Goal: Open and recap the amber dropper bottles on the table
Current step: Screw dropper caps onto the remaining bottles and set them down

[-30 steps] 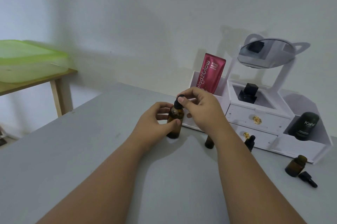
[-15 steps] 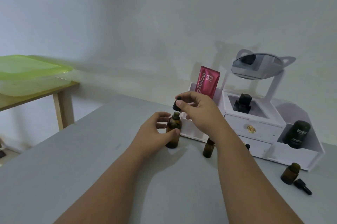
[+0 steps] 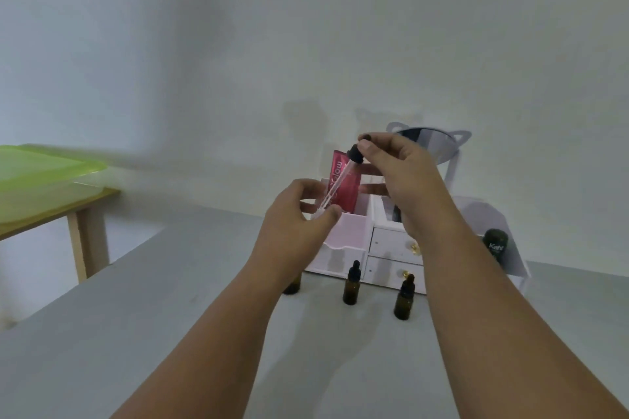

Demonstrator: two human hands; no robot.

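Bench [image 3: 136, 333]: a plain grey surface running from the near edge back to a bare, pale wall [image 3: 306, 26]. The lighting is dim and the frame is softly blurred.

At the left, a wooden side table [image 3: 85, 214] stands apart from the bench and carries a green translucent plastic container [image 3: 41, 173].

At the rear of the bench, against the wall, stands a white cosmetic organiser [image 3: 350, 234] with small drawers that have gold knobs. A tilted mirror [image 3: 429, 142] with ear-shaped tabs is mounted above it. A red pouch [image 3: 347, 187] stands upright in its left compartment, and a dark container marked "Kahf" [image 3: 495, 243] sits in its right compartment.

Right hand [image 3: 398, 173]: raised in front of the organiser, its fingers pinched on the black cap of a dropper [image 3: 354, 154]. The clear glass pipette slants down and to the left.

Left hand [image 3: 299, 214]: fingers curled with the thumb brought in near the pipette's lower tip. Actual contact with the tip cannot be told.

Two capped amber bottles [image 3: 350, 285] [image 3: 403, 299] stand upright on the bench just in front of the organiser. A third amber bottle [image 3: 292, 285] stands to their left, largely hidden behind the left wrist. Whether it is capped cannot be seen.
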